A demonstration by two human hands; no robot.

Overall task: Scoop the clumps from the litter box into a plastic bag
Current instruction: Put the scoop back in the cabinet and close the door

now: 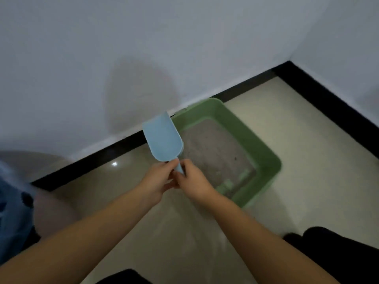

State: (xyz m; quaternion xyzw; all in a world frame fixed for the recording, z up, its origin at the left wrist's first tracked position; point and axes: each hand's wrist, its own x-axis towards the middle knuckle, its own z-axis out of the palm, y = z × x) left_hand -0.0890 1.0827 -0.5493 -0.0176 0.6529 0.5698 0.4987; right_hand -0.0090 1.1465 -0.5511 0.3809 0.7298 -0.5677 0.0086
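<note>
Setting: corner of a room; pale grey walls, black skirting board, glossy cream floor tiles. Dim light, frame slightly soft.

Litter box: green plastic tray, set on the floor with one corner close to the skirting. It holds grey litter spread fairly flat. A few darker specks show on the litter surface; too small to say whether they are clumps. Paler green patches at the near end of the tray bed look like bare bottom showing through.

Scoop: light blue plastic scoop, blade up and tilted away from the person, held in the air above the tray's left rim. Blade appears empty; nothing visibly on it.

Left hand: left hand pinches the scoop's short handle just under the blade, thumb and fingers curled round it.

Right hand: right hand meets the same handle from the other side, fingers curled against it. Both hands are touching each other at the handle.

Plastic bag: not identifiable. A blurred blue-and-white shape lies at the far left edge; cannot tell what it is.

Other: dark shapes at the lower right and lower centre, possibly the person's legs; unclear.

Progress (judgement): early. Tool is in hand, but the blade is above the litter and carries nothing.

Remaining (judgement): dig out the clumps, sift them, tip them into a bag, repeat until the litter is clean.
</note>
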